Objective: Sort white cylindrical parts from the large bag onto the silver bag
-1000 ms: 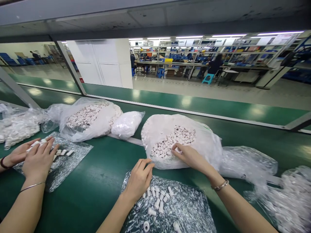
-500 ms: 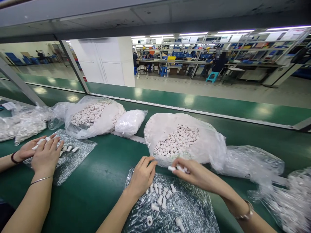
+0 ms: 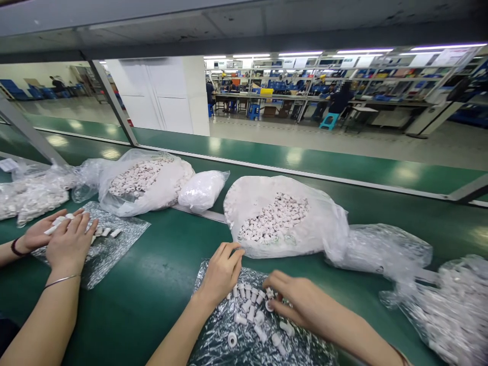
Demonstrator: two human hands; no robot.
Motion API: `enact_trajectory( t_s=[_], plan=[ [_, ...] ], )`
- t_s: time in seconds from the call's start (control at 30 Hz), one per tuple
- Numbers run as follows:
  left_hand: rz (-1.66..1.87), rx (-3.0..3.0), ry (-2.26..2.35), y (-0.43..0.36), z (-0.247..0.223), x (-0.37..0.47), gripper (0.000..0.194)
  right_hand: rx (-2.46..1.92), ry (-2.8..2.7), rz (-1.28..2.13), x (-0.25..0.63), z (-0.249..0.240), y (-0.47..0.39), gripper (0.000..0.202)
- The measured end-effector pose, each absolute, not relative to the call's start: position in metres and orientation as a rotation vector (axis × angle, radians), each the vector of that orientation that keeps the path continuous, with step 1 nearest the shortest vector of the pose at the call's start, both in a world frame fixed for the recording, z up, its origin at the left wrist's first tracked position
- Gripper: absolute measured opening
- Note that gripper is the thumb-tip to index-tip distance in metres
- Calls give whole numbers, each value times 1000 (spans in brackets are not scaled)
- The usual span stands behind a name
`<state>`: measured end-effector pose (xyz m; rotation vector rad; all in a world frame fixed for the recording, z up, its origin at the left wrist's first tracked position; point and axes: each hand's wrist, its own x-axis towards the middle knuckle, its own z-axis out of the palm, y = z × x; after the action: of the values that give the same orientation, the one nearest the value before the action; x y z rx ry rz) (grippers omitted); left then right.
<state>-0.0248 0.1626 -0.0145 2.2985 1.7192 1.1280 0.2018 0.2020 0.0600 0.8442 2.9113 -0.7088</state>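
Note:
Several small white fittings [image 3: 250, 311] lie on a clear plastic sheet [image 3: 224, 353] in front of me. My left hand [image 3: 222, 269] rests at the sheet's upper left corner, fingers bent toward the big bag; whether anything is between its fingertips is hidden. Low over the sheet, right of the loose pieces, is my right hand [image 3: 292, 297], its fingers curled around white fittings at the fingertips. Just beyond both hands lies an open clear bag [image 3: 282, 246] full of white fittings.
At the left, another person's two hands [image 3: 70, 239] hold white pieces over a second plastic sheet [image 3: 131, 229]. More filled bags [image 3: 148, 178] line the green table [image 3: 152, 269]. A bagged pile [image 3: 457, 305] sits at the right. A shelf [image 3: 244, 30] hangs overhead.
My right hand has come down and nearer from the bag's edge to the sheet. More white pieces lie on the sheet. My left hand has barely moved.

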Motion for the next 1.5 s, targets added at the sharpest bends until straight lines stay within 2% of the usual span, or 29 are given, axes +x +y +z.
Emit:
enact_trajectory(
  t_s=[0.07, 0.2, 0.37, 0.43, 0.57, 0.7, 0.77, 0.83, 0.9, 1.1, 1.3, 1.5],
  plan=[
    [1130, 2309, 1718, 162, -14, -25, 29, 1007, 2976, -786, 203, 62, 232, 13],
    [1123, 2301, 1718, 162, -13, -25, 30, 1373, 3091, -569, 199, 50, 300, 15],
    [1106, 2304, 1730, 162, -14, -25, 29, 1449, 3070, -688, 189, 27, 340, 12],
    [1087, 2308, 1739, 162, -14, -25, 28, 1478, 3051, -809, 190, 24, 342, 14],
    [1044, 2306, 1746, 162, -13, -24, 28, 1469, 2996, -1173, 198, 29, 341, 30],
    [1034, 2308, 1750, 162, -13, -24, 28, 1427, 2862, -1770, 203, 37, 339, 33],
    [1035, 2305, 1754, 162, -13, -24, 28, 1479, 2865, -1657, 201, 38, 337, 33],
    [1034, 2300, 1754, 162, -14, -24, 28, 1551, 2928, -1251, 197, 36, 335, 30],
    [1034, 2293, 1752, 162, -14, -24, 29, 1585, 2945, -997, 192, 32, 333, 25],
    [1024, 2281, 1750, 161, -15, -24, 28, 1620, 2926, -1019, 187, 22, 333, 18],
    [1017, 2296, 1756, 162, -15, -24, 29, 1578, 2863, -1392, 196, 33, 334, 42],
    [1016, 2284, 1762, 162, -15, -24, 28, 1500, 2290, -2417, 198, 39, 330, 44]
  ],
)
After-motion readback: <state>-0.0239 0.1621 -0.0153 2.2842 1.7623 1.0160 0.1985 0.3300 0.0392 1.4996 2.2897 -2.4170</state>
